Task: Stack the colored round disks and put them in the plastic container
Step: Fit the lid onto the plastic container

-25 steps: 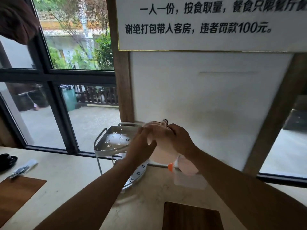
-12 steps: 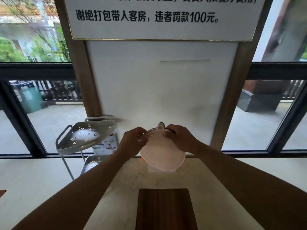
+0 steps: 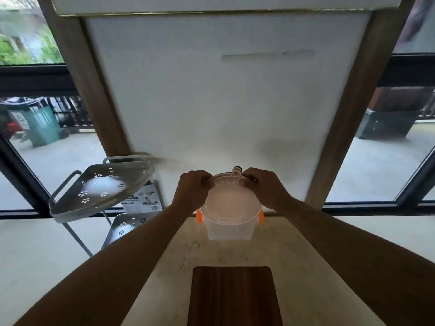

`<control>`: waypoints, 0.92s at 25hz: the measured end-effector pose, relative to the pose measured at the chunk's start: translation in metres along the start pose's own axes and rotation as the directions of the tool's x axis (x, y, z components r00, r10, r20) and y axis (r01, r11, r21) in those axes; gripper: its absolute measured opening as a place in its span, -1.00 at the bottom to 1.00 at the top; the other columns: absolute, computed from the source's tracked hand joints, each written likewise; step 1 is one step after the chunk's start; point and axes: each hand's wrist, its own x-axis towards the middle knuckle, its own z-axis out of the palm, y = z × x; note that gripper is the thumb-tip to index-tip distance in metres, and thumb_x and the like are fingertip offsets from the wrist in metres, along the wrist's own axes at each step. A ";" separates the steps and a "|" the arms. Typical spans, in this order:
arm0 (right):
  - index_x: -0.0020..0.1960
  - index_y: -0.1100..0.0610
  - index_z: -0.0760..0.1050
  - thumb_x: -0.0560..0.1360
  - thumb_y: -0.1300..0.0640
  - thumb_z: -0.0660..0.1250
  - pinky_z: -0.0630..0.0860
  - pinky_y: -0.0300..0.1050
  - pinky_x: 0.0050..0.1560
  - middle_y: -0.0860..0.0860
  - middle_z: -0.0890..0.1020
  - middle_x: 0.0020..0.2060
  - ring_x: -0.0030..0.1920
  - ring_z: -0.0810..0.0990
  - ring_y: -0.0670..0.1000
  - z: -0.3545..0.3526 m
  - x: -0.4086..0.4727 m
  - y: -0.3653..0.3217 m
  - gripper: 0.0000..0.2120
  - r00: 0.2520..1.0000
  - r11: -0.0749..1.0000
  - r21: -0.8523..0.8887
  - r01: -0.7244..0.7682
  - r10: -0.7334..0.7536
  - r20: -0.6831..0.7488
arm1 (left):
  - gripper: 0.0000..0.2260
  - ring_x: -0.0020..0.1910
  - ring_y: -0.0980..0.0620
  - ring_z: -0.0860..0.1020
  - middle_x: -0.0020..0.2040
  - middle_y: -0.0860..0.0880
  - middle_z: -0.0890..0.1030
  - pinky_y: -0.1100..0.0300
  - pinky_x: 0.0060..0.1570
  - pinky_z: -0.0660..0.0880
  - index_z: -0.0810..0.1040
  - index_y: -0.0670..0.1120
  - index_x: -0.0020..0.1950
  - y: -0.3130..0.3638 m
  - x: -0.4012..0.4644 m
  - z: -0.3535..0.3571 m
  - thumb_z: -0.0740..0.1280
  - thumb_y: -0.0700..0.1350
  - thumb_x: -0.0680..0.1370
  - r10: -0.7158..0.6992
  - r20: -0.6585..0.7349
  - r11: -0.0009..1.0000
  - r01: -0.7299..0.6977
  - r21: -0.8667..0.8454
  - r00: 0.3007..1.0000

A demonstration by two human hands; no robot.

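we judge task near its end: no loose disks in view, only lid left to seat. counter (image 3: 270,250) bears plastic container (image 3: 229,229), just beyond wooden board (image 3: 231,295). contents unclear through cloudy wall, disks not visible. round lid (image 3: 231,203) tilts above container. our left hand (image 3: 191,190) and right hand (image 3: 267,187) pinch lid's far rim, fingers curled closed on it.

A pale marble counter (image 3: 277,255) carries a clear plastic container (image 3: 229,230) and wooden board (image 3: 233,297).
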 end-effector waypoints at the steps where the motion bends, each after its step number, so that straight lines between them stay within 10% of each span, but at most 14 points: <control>1: -0.16 -0.15 0.53 0.54 -0.04 0.33 0.36 -0.35 -0.24 -0.16 0.60 -0.28 -0.23 0.54 -0.16 0.005 0.008 0.012 -0.90 1.000 1.000 0.003 0.002 -0.002 -0.017 | -0.89 -0.15 -0.03 0.62 -0.15 -0.01 0.72 0.17 -0.08 0.48 0.70 -0.04 -0.08 -0.005 0.009 0.009 0.39 -0.19 0.47 0.001 -0.007 1.000 -0.001 0.003 1.000; 23: -0.09 -0.02 0.63 0.46 -0.06 0.38 0.36 -0.10 -0.20 -0.04 0.65 -0.29 -0.24 0.51 -0.02 0.155 0.060 0.209 -0.87 0.986 0.988 -0.063 -0.144 0.138 -0.096 | -0.85 -0.06 -0.23 0.58 -0.08 -0.19 0.69 -0.01 -0.05 0.47 0.65 -0.16 0.05 -0.145 0.071 0.212 0.30 -0.20 0.58 -0.091 0.045 0.994 0.089 0.057 0.995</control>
